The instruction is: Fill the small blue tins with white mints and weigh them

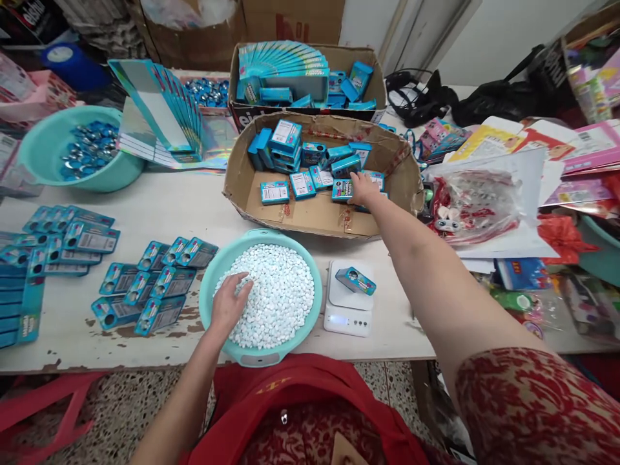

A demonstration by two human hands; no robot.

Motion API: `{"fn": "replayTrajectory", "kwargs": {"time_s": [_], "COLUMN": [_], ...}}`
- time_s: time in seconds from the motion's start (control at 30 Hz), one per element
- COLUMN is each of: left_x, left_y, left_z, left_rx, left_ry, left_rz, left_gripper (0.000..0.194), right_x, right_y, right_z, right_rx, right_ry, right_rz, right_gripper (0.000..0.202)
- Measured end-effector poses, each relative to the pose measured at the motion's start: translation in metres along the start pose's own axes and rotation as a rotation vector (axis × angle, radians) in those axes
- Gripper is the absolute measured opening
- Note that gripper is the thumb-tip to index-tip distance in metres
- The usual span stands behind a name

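My right hand (365,188) reaches into an open cardboard tray (314,223), its fingers closed on the end of a small blue printed box (341,188). Several similar boxes, some stacked, lie around it in the tray. My left hand (230,300) rests at the left side of a turquoise basin (261,356), fingers apart and touching the small white and pale blue pieces (278,294) that fill it. Right of the basin stands a white digital scale (347,323) with a lit display. One blue box (356,281) lies tilted on its platform.
Small blue boxes (162,281) stand in groups on the left of the table. Behind them are a turquoise bowl (111,177) of shiny blue pieces and folded cartons (169,110). A second cardboard box (310,113) sits at the back. Packaging and plastic bags (484,200) crowd the right side.
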State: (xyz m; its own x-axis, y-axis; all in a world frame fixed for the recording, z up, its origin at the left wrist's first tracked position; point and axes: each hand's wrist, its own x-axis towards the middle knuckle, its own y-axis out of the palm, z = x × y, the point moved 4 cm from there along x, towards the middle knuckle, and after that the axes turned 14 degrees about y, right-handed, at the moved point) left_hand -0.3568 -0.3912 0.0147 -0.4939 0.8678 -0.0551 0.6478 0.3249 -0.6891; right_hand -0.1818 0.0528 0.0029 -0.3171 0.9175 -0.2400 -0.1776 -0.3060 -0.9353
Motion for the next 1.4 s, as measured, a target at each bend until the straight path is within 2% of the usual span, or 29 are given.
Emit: {"fn": "replayTrajectory", "kwargs": {"time_s": [0.13,0.23,0.33,0.4,0.47,0.57,0.63,0.7,0.77,0.87,0.93,0.97,1.03,1.07,1.13,1.2,1.27,1.33,1.4], "left_x": [-0.007,-0.005,0.002,0.007,0.012,0.019,0.023,0.029,0.034,0.039,0.041,0.042,0.047,0.05,0.052,0.046,0.029,0.006,-0.019], "left_y": [0.0,0.005,0.01,0.012,0.014,0.017,0.022,0.035,0.06,0.114,0.148,0.159,0.163,0.154,0.113,0.051,-0.019,-0.079,-0.12], "left_z": [0.002,-0.006,-0.018,-0.026,-0.032,-0.046,-0.064,-0.091,-0.123,-0.173,-0.197,-0.204,-0.213,-0.213,-0.207,-0.191,-0.165,-0.13,-0.089], "left_rx": [0.048,0.118,0.135,0.129,0.128,0.127,0.122,0.113,0.118,0.204,0.296,0.337,0.376,0.373,0.344,0.351,0.438,0.593,0.722], "left_ry": [-0.004,0.052,0.101,0.137,0.17,0.231,0.311,0.424,0.568,0.803,0.904,0.915,0.873,0.833,0.762,0.697,0.581,0.386,0.131], "left_rz": [0.007,0.001,-0.001,-0.002,-0.007,-0.039,-0.078,-0.084,0.015,0.333,0.554,0.633,0.672,0.623,0.429,0.196,-0.013,-0.092,-0.067], "left_gripper": [0.042,0.038,0.036,0.035,0.034,0.03,0.028,0.027,0.032,0.05,0.048,0.043,0.033,0.031,0.035,0.038,0.038,0.041,0.044], "right_x": [-0.004,-0.019,-0.035,-0.053,-0.085,-0.161,-0.221,-0.277,-0.32,-0.358,-0.367,-0.369,-0.369,-0.369,-0.367,-0.365,-0.36,-0.353,-0.345], "right_y": [0.025,0.028,0.01,-0.014,-0.042,-0.077,-0.082,-0.071,-0.047,-0.009,0.007,0.012,0.017,0.019,0.023,0.03,0.038,0.044,0.045], "right_z": [0.001,0.008,0.007,-0.002,-0.017,-0.049,-0.077,-0.103,-0.121,-0.131,-0.124,-0.118,-0.105,-0.1,-0.093,-0.088,-0.085,-0.081,-0.075], "right_rx": [-0.26,-0.333,-0.15,0.141,0.544,1.094,1.337,1.525,1.638,1.643,1.593,1.566,1.541,1.548,1.6,1.647,1.65,1.631,1.62], "right_ry": [0.122,0.148,0.168,0.186,0.139,0.01,0.066,0.165,0.325,0.564,0.599,0.585,0.537,0.522,0.532,0.582,0.63,0.656,0.67], "right_rz": [0.116,0.162,0.185,0.177,0.164,0.149,0.126,0.074,0.044,-0.008,0.049,0.095,0.179,0.206,0.233,0.247,0.251,0.239,0.234], "right_gripper": [0.099,0.097,0.089,0.076,0.065,0.063,0.061,0.06,0.055,0.05,0.047,0.045,0.042,0.042,0.041,0.041,0.04,0.04,0.04]}}
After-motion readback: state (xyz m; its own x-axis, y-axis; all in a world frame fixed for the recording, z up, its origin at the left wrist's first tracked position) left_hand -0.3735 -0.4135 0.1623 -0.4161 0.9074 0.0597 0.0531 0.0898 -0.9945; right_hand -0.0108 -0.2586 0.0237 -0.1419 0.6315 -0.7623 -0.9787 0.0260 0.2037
